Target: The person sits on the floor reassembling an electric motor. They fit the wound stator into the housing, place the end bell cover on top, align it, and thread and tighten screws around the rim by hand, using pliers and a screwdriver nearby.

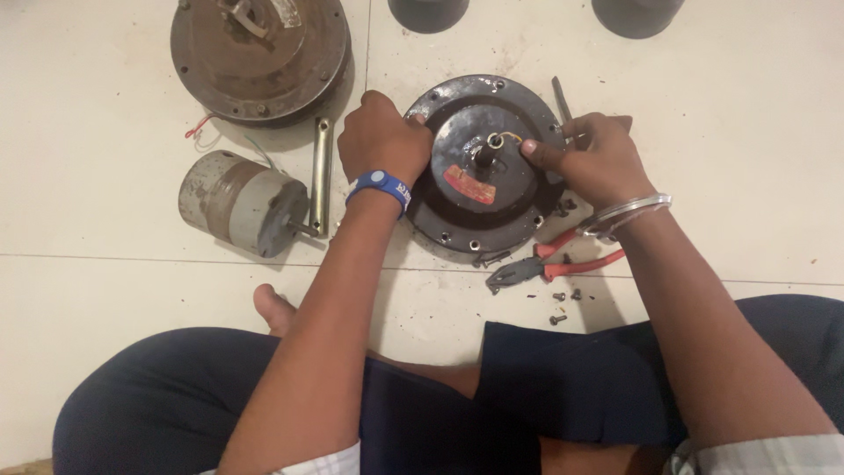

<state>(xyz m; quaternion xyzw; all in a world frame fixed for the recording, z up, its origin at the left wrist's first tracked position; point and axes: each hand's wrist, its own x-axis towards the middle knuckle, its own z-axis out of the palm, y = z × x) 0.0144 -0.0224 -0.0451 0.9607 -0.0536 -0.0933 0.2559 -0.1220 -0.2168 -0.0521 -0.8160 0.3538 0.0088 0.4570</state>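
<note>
Ceiling-fan motor housing (479,189) on floor, cover on; loose screws (559,308) and pliers (549,266) beside. Left hand (382,141) fingers pressed on rim; right hand (593,158) fingers pinching screwdriver (561,101).

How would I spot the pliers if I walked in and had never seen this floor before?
Start at the round dark motor housing that both hands rest on, in the middle of the pale tiled floor. Just below its lower right edge, near the right hand's wrist, lie the pliers. Their red handles mark them out from the small loose screws beside them.
</note>
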